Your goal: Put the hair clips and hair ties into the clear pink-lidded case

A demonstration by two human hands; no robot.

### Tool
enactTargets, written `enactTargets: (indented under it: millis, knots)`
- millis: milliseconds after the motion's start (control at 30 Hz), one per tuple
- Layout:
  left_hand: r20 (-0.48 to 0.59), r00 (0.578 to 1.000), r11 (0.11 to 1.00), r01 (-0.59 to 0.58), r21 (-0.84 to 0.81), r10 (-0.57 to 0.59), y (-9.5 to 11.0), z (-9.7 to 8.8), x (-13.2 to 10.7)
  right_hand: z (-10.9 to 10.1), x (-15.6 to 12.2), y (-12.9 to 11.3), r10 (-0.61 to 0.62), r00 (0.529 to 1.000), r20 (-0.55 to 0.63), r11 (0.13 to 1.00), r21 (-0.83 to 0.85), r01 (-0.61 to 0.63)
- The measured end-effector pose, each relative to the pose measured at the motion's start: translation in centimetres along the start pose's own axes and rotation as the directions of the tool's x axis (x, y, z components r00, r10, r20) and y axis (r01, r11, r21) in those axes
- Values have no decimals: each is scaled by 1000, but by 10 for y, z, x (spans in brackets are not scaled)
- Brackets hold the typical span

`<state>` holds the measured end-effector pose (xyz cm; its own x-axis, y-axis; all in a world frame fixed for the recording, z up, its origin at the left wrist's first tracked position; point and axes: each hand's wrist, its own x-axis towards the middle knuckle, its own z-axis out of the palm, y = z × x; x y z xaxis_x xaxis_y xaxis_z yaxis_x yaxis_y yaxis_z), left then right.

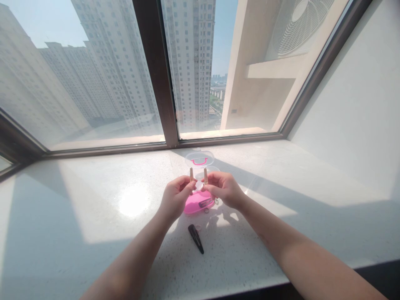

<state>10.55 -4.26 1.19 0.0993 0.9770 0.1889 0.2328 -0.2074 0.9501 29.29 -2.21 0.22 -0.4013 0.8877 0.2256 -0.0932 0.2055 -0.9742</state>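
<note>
1. Bright sun pours through the brown window frame [154, 62], apartment towers [193, 62] outside, and onto a speckled white windowsill [103, 208] crossed by hard shadows.
2. Here's the left hand [178, 193], thumb and fingers pinched firmly on a left hair clip [191, 173].
3. And the right hand [226, 189] matches it, pinching a right hair clip [205, 175].
4. Look at that pair! Slim, tan-gold, narrowing toward the top, both held upright just beside each other, apart, above the sill; their lower ends disappear behind the fingers.
5. Behind them, a clear oval lid [200, 155] carries a curved hot-pink handle [200, 163].
6. Below the hands, a rounded, vivid pink case part [192, 204], with a dark snap clip [206, 203] lying on it.
7. Small rings [206, 211] sit at its right edge.
8. Nearest the viewer, a black snap clip [196, 238], teardrop-shaped, lies slanted, its narrow tip toward us, a pale pink ring [198, 228] beside it.
</note>
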Motion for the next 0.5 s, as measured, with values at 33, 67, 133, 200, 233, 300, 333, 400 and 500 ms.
enactTargets:
  millis: [33,67,133,200,233,300,333,400,500]
  knots:
    - [0,1000,1000,-1,0,1,0,0,0,0,0,0,-1,1000,-1,1000,0,1]
    - [-2,1000,1000,-1,1,1,0,0,0,0,0,0,-1,1000,-2,1000,1,1]
    - [-7,1000,1000,3,1,-3,-1,-1,0,0,1,0,-2,1000,0,1000,1,2]
    - [-12,1000,1000,4,-2,-4,-1,0,0,0,1,0,-4,1000,1,1000,-1,4]
    - [-12,1000,1000,5,-4,-5,-1,0,0,0,1,0,-5,1000,0,1000,-2,5]
    - [-9,1000,1000,4,-8,-4,-1,0,0,0,1,-1,-6,1000,-3,1000,-3,6]
    - [-7,1000,1000,3,-9,-3,-1,0,0,0,1,-1,-6,1000,-3,1000,-3,6]
    - [-4,1000,1000,3,-7,-3,-1,0,0,0,1,-2,-6,1000,-3,1000,-3,6]
    - [-4,1000,1000,3,1,-3,-1,0,0,1,1,-2,-5,1000,-5,1000,-1,5]
